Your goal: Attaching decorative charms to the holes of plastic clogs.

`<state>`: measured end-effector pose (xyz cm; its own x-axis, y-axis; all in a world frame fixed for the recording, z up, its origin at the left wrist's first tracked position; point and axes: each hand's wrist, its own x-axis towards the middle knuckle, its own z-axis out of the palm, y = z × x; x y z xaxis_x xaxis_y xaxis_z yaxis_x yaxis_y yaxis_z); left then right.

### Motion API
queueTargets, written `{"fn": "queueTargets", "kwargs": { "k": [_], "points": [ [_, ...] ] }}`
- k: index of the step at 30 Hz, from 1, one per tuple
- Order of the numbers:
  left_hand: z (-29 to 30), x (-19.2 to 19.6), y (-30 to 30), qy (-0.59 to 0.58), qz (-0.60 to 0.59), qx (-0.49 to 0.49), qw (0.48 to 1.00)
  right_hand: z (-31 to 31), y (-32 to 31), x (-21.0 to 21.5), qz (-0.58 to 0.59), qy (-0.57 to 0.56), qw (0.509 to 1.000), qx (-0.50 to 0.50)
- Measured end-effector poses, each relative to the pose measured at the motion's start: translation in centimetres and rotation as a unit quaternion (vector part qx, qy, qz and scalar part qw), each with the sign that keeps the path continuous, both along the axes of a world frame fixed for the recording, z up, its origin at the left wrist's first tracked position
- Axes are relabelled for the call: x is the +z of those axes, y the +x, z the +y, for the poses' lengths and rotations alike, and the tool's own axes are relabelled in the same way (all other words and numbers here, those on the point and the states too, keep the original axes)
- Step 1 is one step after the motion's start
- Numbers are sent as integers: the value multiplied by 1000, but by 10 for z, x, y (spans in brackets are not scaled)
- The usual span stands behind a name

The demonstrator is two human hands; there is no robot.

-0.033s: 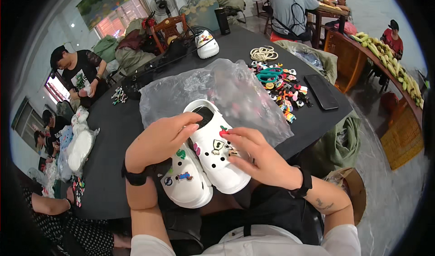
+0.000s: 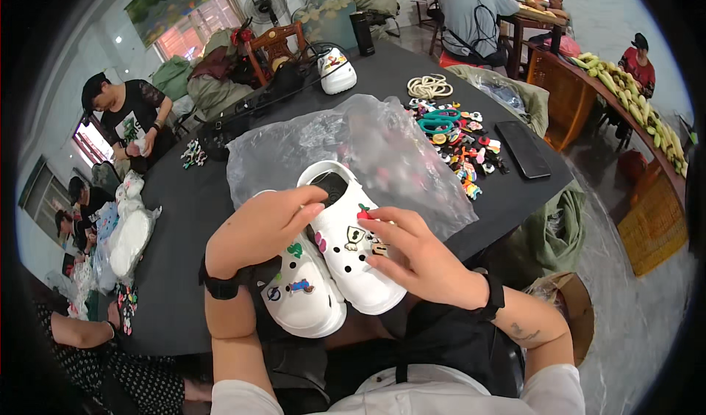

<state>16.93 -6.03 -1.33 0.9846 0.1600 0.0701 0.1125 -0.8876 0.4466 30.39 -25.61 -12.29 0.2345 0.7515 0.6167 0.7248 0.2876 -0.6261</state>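
Two white clogs stand side by side at the table's near edge. The right clog (image 2: 359, 286) has a money-bag charm (image 2: 354, 236), a red charm with green leaves (image 2: 363, 213) and other small charms. Green and blue charms dot the left clog (image 2: 305, 308), which is partly behind my wrist. My left hand (image 2: 268, 227) is curled over the left clog, its fingertips at the right clog's opening, gripping its side. Bent around the right clog's outer side, my right hand (image 2: 419, 257) has a fingertip at the red charm and its thumb on the toe part.
Beyond the clogs lies a clear plastic bag (image 2: 279, 150). A charm pile (image 2: 467, 150), teal-handled scissors (image 2: 439, 121), a cord coil (image 2: 429, 86) and a phone (image 2: 523, 149) are at right. Another white clog (image 2: 337, 73) stands far back. Wrapped white shoes (image 2: 132, 242) and co-workers are at left.
My right thumb has shifted slightly left over the clog's toe part, showing more of a dark charm beside it. My left hand stays in place.
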Motion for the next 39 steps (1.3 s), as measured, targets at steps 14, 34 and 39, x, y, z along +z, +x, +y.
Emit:
{"fn": "queueTargets", "kwargs": {
  "k": [14, 34, 39],
  "points": [
    [19, -18, -7, 125, 17, -65, 990, 15, -10, -12, 14, 26, 999, -30],
    [20, -25, -8, 144, -28, -72, 986, 18, -9, -22, 46, 31, 998, -16],
    [19, -26, -8, 144, -32, -78, 986, 18, -17, -24, 172, 36, 984, -26]
  ]
}}
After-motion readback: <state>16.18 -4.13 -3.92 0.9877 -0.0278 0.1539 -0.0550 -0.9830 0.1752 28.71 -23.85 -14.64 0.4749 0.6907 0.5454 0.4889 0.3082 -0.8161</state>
